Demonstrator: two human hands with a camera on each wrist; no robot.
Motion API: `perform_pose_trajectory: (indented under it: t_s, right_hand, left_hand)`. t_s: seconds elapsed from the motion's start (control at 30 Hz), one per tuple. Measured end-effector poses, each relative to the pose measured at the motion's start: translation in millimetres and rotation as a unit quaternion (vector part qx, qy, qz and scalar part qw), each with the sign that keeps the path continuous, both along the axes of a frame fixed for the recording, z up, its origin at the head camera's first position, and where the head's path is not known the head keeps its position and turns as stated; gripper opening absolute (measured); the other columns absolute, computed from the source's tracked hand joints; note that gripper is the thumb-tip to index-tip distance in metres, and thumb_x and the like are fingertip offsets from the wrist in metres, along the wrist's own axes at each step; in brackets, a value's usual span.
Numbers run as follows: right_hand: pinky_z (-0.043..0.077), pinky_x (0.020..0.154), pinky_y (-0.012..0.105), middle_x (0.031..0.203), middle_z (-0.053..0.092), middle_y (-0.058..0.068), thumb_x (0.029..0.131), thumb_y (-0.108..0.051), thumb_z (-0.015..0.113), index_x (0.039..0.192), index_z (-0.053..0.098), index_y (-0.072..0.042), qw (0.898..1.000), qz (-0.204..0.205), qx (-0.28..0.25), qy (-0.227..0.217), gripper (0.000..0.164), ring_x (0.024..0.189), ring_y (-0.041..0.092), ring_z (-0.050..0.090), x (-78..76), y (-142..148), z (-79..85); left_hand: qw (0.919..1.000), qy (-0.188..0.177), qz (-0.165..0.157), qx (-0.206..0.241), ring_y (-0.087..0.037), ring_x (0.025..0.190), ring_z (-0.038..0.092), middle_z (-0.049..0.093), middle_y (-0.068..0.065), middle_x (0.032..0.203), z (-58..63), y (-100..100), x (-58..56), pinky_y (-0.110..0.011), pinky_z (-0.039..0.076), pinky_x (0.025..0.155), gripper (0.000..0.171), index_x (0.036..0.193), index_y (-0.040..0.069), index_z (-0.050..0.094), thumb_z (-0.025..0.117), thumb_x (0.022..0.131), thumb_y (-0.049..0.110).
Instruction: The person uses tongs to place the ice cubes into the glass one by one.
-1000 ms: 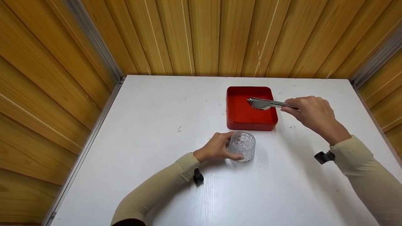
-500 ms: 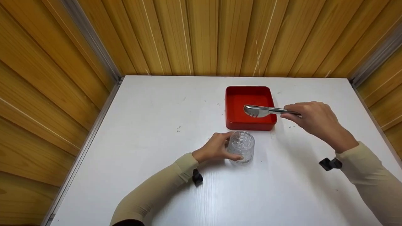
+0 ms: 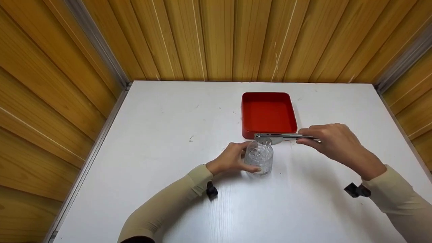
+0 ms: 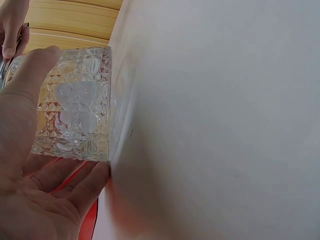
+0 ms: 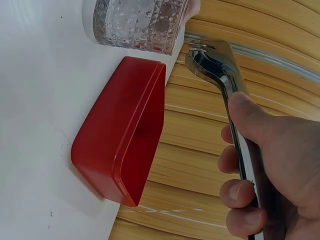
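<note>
Beside the tray on the white table stands a clear, faceted glass. My left hand holds its side, with the thumb on the near side. In the left wrist view the glass lies between thumb and fingers; its contents cannot be made out through the pattern. Metal tongs, with a spoon-like head and tines, are gripped by my right hand. Their head is over the far rim of the glass. The right wrist view shows the tongs pressed together, with nothing visible between their heads.
A square red tray stands just behind the glass, its raised wall close to the tongs. Small dark specks mark the white table. Wood-panelled walls close off the back and sides.
My right hand has brought the tongs down toward me, from above the red tray to the far rim of the glass. My left hand and the glass have stayed in place.
</note>
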State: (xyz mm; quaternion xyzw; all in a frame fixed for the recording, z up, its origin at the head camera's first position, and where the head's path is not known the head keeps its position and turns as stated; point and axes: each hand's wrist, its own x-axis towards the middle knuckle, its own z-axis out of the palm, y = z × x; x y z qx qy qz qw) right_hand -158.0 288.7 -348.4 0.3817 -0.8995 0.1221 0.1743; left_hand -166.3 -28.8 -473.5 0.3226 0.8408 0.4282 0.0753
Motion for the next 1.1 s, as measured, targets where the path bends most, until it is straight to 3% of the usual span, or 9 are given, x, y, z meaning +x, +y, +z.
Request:
perform_pose_trajectory:
  t_s: [0.3, 0.73, 1.1]
  right_hand:
    - [0.034, 0.044, 0.020, 0.072, 0.069, -0.010, 0.077, -0.020, 0.090, 0.100, 0.081, -0.016, 0.999, 0.022, 0.003, 0.023, 0.024, 0.050, -0.001, 0.042, 4.2, -0.7, -3.4]
    - [0.034, 0.045, 0.019, 0.076, 0.073, -0.007, 0.079, -0.019, 0.090, 0.104, 0.081, -0.017, 1.000, 0.014, 0.017, -0.002, 0.027, 0.050, -0.002, 0.041, 8.0, -2.6, -4.7]
    - [0.025, 0.043, 0.019, 0.078, 0.066, -0.009, 0.078, -0.028, 0.090, 0.120, 0.076, -0.020, 0.999, 0.016, 0.035, 0.009, 0.045, 0.051, 0.000, 0.036, 6.8, -0.9, -8.6]
  left_hand:
    - [0.9998, 0.017, -0.012, 0.003, -0.004, 0.104, 0.067, 0.074, 0.001, 0.117, 0.3, 0.7, -1.2, -0.016, 0.052, 0.089, 0.072, 0.135, 0.008, 0.063, 0.093, 0.076, 0.035]
    - [0.9998, 0.016, -0.012, 0.000, -0.003, 0.104, 0.067, 0.074, 0.004, 0.116, -0.1, 0.2, -1.1, -0.016, 0.052, 0.088, 0.071, 0.135, 0.012, 0.064, 0.092, 0.076, 0.038]
    - [0.9999, 0.010, -0.008, -0.008, -0.007, 0.104, 0.068, 0.074, 0.002, 0.117, 1.3, 0.0, -0.6, -0.018, 0.053, 0.089, 0.070, 0.133, 0.011, 0.063, 0.092, 0.075, 0.038]
